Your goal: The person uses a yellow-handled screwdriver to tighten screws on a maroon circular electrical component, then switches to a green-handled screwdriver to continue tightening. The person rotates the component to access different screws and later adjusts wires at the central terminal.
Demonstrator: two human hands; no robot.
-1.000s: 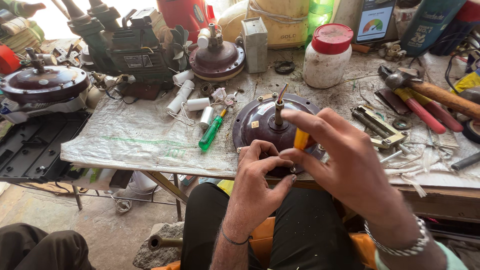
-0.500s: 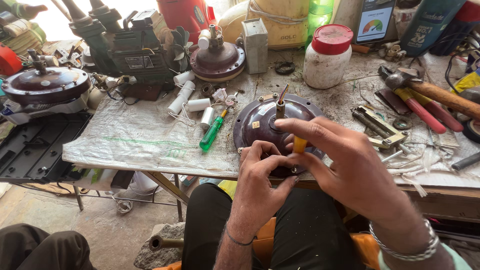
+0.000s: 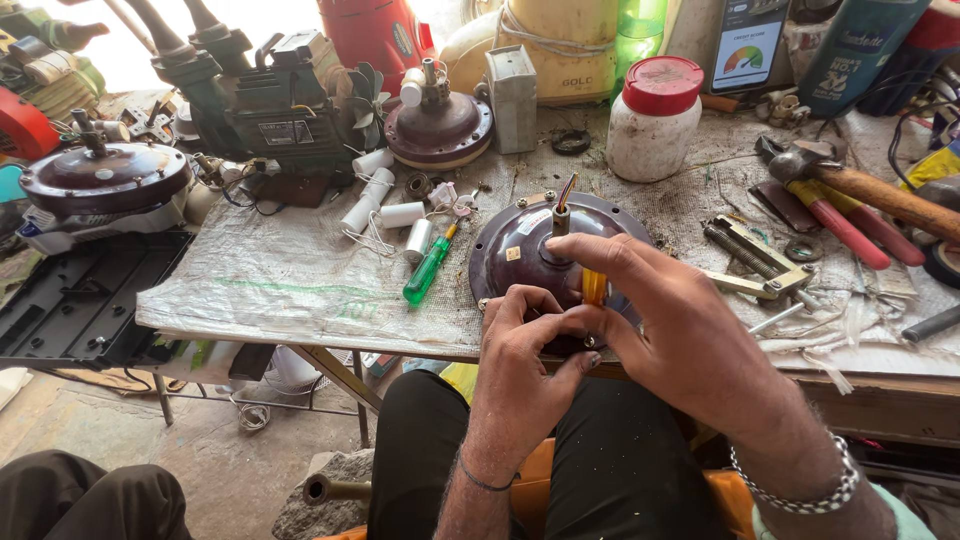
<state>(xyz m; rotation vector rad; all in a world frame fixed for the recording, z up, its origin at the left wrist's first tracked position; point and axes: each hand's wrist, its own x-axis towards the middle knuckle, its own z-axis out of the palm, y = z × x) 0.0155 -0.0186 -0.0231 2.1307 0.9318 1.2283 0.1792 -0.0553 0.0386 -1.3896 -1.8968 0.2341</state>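
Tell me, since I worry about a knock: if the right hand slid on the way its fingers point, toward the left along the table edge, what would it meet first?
The right hand would first meet the left hand, which its fingertips seem to touch already above the maroon fan motor housing.

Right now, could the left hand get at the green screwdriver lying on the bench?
Probably yes. The green screwdriver lies uncovered on the bench sheet just left of the left hand, with nothing between them, though that hand is busy at the fan motor.

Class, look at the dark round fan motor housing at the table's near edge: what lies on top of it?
On the fan motor housing a shaft with coloured wires rises. The right hand holds a yellow-handled tool there; the left hand pinches beside it. Both hands hide the tool's tip and the near rim.
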